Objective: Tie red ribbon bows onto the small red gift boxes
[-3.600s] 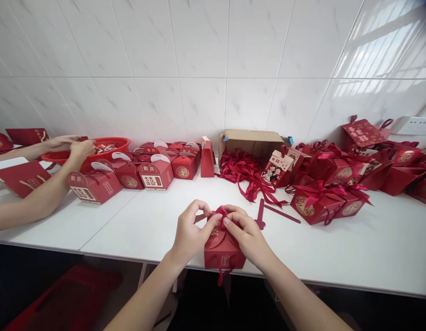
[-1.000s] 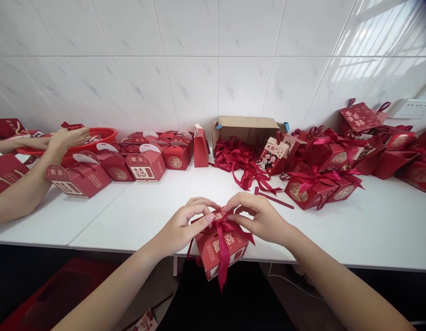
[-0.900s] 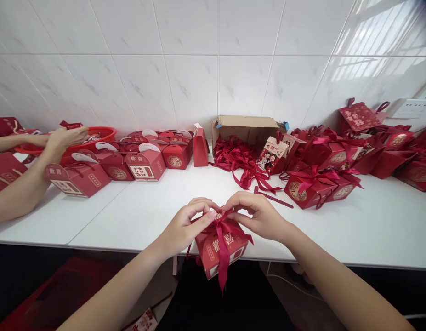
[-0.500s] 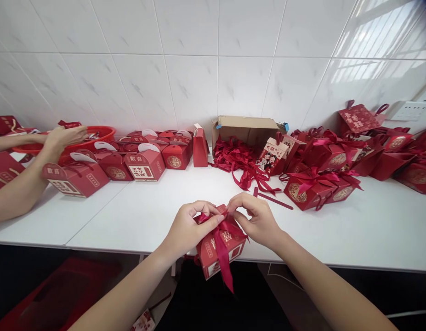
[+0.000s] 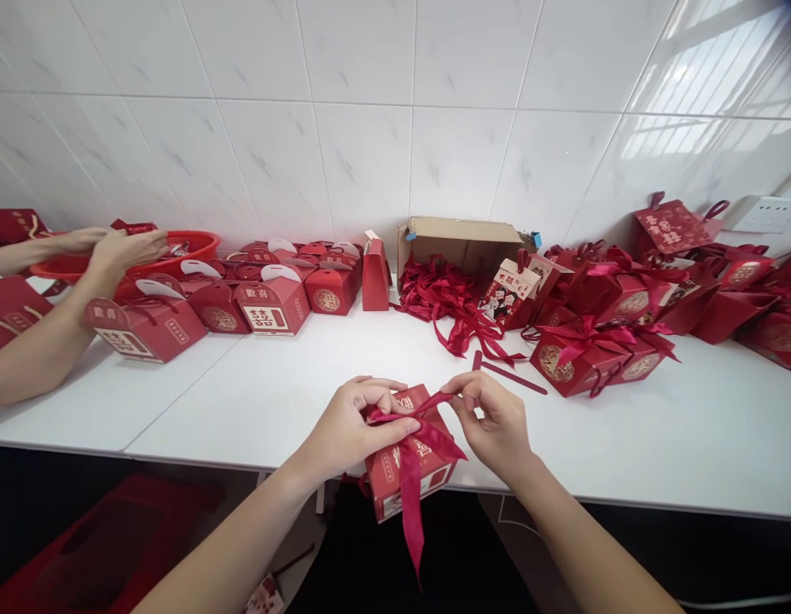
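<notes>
A red gift box [image 5: 386, 486] with gold lettering sits tilted at the table's front edge. Across its top runs a dark pink satin ribbon [image 5: 410, 499], one tail hanging down over the front. My left hand [image 5: 363, 426] is closed on the ribbon at the knot, its thumb pressing there and its fingers against the box. My right hand [image 5: 491, 422] pinches another stretch of the ribbon and holds it out taut to the right, apart from the box. The knot itself is partly hidden by my left thumb.
Finished boxes with bows [image 5: 580, 358] stand on the right. A cardboard carton [image 5: 462, 228] spills loose ribbons [image 5: 459, 328]. Handled red boxes [image 5: 273, 303] line the left, where another person's hands [image 5: 123, 251] work over an orange basin [image 5: 206, 245]. A flat dark red strip [image 5: 516, 378] lies mid-table.
My right hand has drawn the ribbon out from the knot to the right. My left hand keeps its hold. The hanging tail has shifted slightly, and the view has moved a little.
</notes>
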Demonstrator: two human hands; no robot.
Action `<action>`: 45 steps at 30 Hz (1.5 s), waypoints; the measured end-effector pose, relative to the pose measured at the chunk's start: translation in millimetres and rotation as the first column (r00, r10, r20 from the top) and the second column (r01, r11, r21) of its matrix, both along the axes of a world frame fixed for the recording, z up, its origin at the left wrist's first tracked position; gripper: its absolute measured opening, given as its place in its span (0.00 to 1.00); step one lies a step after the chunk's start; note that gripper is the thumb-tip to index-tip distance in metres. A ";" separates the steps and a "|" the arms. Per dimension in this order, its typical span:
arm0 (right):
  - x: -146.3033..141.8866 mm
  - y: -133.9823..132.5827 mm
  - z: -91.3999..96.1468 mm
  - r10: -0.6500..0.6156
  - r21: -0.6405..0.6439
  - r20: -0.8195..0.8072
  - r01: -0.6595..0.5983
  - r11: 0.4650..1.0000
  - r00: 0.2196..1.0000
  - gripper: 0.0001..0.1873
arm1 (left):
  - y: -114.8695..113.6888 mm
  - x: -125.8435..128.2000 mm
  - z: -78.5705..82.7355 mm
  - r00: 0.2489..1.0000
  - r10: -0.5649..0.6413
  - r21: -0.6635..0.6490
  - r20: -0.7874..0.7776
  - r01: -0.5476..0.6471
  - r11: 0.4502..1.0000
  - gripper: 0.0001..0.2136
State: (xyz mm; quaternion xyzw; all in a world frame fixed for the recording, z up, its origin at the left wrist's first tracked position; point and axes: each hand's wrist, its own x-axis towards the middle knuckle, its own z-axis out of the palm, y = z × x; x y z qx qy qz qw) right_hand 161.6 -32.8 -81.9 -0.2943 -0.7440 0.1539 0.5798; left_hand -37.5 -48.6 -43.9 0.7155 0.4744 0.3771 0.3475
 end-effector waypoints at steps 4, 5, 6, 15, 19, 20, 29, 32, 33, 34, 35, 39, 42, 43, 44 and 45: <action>4.1 2.2 -5.6 0.119 -0.168 -0.102 -0.135 0.977 0.988 0.08 | -0.3 0.0 -0.5 1.000 -0.007 0.010 0.011 0.007 1.000 0.17; 5.8 2.5 -6.2 0.145 -0.237 -0.137 -0.175 0.956 0.980 0.08 | -0.4 0.0 -0.6 1.000 -0.003 0.008 0.006 0.003 1.000 0.15; 7.4 2.4 -6.1 0.169 -0.304 -0.162 -0.212 0.929 0.972 0.09 | -0.6 -0.1 -0.6 1.000 0.003 0.004 0.000 -0.003 1.000 0.14; 4.2 -2.6 4.0 0.246 -0.448 -0.231 -0.327 0.832 0.941 0.10 | -0.9 -1.9 -1.9 1.000 0.010 -0.010 -0.019 -0.010 1.000 0.09; 2.5 2.8 5.8 0.263 -0.383 -0.162 -0.306 0.872 0.951 0.14 | 1.1 -2.9 -0.3 1.000 -0.018 -0.017 -0.020 0.017 1.000 0.10; 3.3 4.0 6.4 0.274 -0.362 -0.121 -0.300 0.883 0.954 0.15 | 1.7 -3.3 -0.1 1.000 -0.024 -0.018 0.001 0.024 1.000 0.10; 5.9 3.1 13.6 0.275 -0.293 0.020 -0.258 0.921 0.961 0.13 | 3.5 -4.0 2.6 0.996 -0.075 -0.028 0.053 0.076 0.997 0.11; 1.7 2.1 14.6 0.281 -0.312 -0.010 -0.270 0.911 0.960 0.11 | 3.2 -3.6 2.6 0.996 -0.079 -0.027 0.051 0.081 0.996 0.11; 0.0 1.9 14.9 0.282 -0.321 -0.020 -0.274 0.907 0.959 0.10 | 3.0 -3.5 2.5 0.995 -0.084 -0.028 0.046 0.085 0.996 0.11; -1.9 1.7 15.0 0.278 -0.324 -0.029 -0.272 0.906 0.960 0.09 | 2.9 -3.4 2.4 0.995 -0.088 -0.029 0.042 0.089 0.996 0.10; -3.9 1.6 15.1 0.264 -0.323 -0.040 -0.263 0.909 0.964 0.08 | 2.8 -3.4 2.2 0.995 -0.091 -0.029 0.039 0.092 0.995 0.10; -13.1 1.0 14.2 0.171 -0.320 -0.099 -0.194 0.927 0.980 0.07 | 2.8 -3.4 2.0 0.996 -0.085 -0.017 0.028 0.085 0.996 0.10; -19.4 0.7 13.7 0.139 -0.350 -0.159 -0.187 0.918 0.977 0.07 | 3.1 -3.8 2.3 0.997 -0.082 -0.017 0.001 0.082 0.997 0.10; -20.9 0.7 13.9 0.143 -0.358 -0.170 -0.196 0.913 0.975 0.06 | 3.2 -3.9 2.5 0.997 -0.083 -0.018 -0.004 0.083 0.996 0.11; -22.1 0.5 14.3 0.153 -0.365 -0.171 -0.207 0.908 0.973 0.06 | 3.3 -4.0 2.6 0.997 -0.083 -0.020 -0.005 0.082 0.996 0.12; -23.0 0.3 14.9 0.164 -0.370 -0.165 -0.215 0.904 0.973 0.06 | 3.4 -4.1 2.7 0.997 -0.079 -0.023 -0.003 0.079 0.997 0.12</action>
